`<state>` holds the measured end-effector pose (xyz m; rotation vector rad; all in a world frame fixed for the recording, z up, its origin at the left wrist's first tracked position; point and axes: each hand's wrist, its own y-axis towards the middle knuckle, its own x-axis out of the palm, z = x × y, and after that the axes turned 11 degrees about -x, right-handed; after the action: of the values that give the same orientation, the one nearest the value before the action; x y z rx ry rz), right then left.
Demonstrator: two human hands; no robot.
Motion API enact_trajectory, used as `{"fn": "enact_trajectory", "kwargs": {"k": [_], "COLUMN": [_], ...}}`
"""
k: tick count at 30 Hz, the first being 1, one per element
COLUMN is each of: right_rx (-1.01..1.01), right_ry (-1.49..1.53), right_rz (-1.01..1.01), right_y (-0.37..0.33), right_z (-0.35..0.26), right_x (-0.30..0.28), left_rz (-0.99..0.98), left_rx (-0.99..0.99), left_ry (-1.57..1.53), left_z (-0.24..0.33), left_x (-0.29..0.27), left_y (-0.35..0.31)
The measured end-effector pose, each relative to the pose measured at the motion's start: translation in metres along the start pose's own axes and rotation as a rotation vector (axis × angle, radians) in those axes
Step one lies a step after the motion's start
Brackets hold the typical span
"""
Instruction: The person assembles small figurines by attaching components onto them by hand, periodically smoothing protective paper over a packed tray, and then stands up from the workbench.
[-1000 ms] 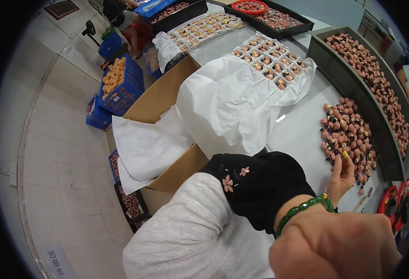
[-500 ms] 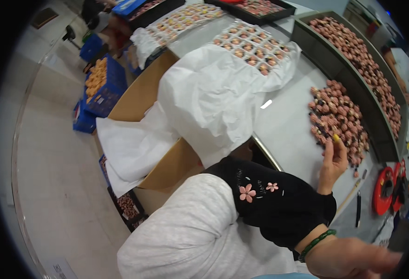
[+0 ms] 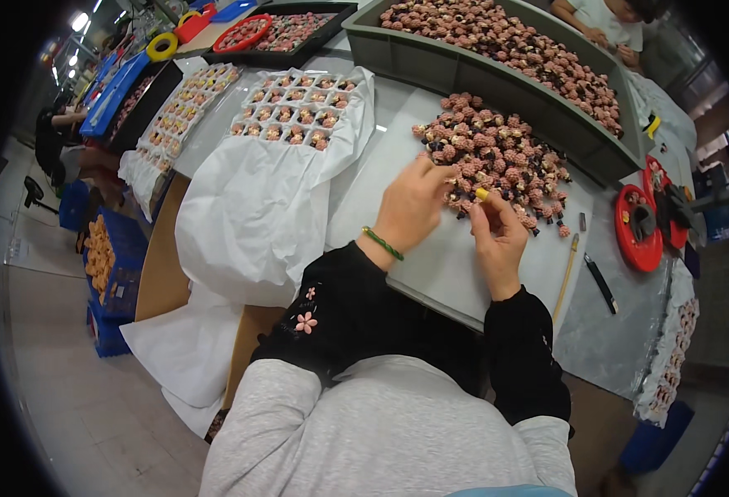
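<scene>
Blue crate (image 3: 120, 257): far left, heaped with tan-orange pieces, above another blue crate.
Cardboard box (image 3: 161, 269): open, beside the desk (image 3: 609, 344).
White paper (image 3: 248, 219): crumpled, draped over the desk edge toward the box.
Cell tray (image 3: 292, 105): on the paper, filled with small pink-and-dark figures.
Left hand (image 3: 412, 203): green bracelet at the wrist, fingers curled at the pile's left edge; cannot tell if gripping anything.
Pile of pink knobbly pieces (image 3: 497, 157): loose on the desk, in front of both hands.
Right hand (image 3: 504, 244): at the pile's near edge, thumb and index tips close together, yellow patch (image 3: 482, 194) on the index; cannot tell if pinching a piece.
Grey bin (image 3: 447, 66): behind the pile, full of similar pieces.
Thin wooden stick (image 3: 565, 279): right of the right hand.
Black pen-like tool (image 3: 601, 284): just beside the stick.
Red round dish (image 3: 642, 253): farther right, dark ring inside.
</scene>
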<state>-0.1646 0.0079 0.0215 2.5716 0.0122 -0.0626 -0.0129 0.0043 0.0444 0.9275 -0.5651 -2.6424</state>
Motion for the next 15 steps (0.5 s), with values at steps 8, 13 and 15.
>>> {"fn": "enact_trajectory", "kwargs": {"k": [8,13,15], "right_rx": [-0.004,0.147,0.212], "right_ry": [-0.033,0.157,0.219], "right_rz": [-0.058,-0.033,-0.039], "right_y": [-0.003,0.002,0.005], "right_z": [0.001,-0.008,-0.011], "right_x": [0.003,0.002,0.003], "left_rz": [-0.069,-0.230,-0.373], "left_rx": [0.074,-0.429,-0.493], "left_ry": [0.198,-0.586,-0.904], "left_z": [-0.050,-0.014,-0.005], "left_x": [0.014,-0.005,-0.005], "left_y": [0.013,0.012,0.002]}}
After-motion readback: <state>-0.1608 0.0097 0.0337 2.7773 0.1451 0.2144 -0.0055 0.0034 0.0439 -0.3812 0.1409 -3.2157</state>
